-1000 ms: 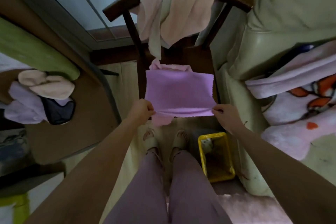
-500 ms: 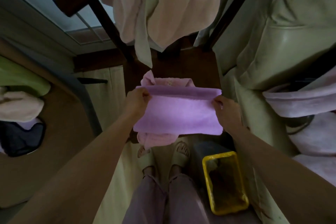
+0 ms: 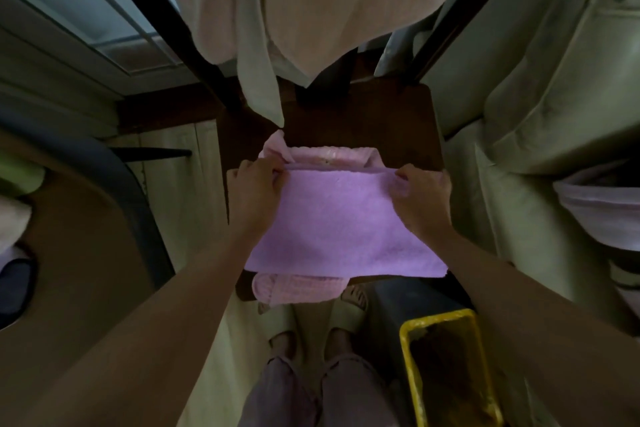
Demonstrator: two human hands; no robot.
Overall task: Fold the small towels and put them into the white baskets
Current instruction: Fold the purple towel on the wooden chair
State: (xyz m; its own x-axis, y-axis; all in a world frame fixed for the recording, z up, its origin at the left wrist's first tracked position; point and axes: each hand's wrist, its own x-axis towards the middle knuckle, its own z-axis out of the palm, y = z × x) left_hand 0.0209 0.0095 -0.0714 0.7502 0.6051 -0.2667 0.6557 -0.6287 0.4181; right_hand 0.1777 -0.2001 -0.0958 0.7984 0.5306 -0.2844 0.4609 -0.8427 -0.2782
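Both arms stretched forward, hands level.
The left hand (image 3: pixel 254 191) and right hand (image 3: pixel 420 196) are held apart, fingers curled and pinching the far corners of a towel (image 3: pixel 343 229).

A single wide-angle head camera looks steeply down from close above onto a dark wooden chair seat (image 3: pixel 381 121), with the wearer's forearms and sandalled feet at frame bottom.
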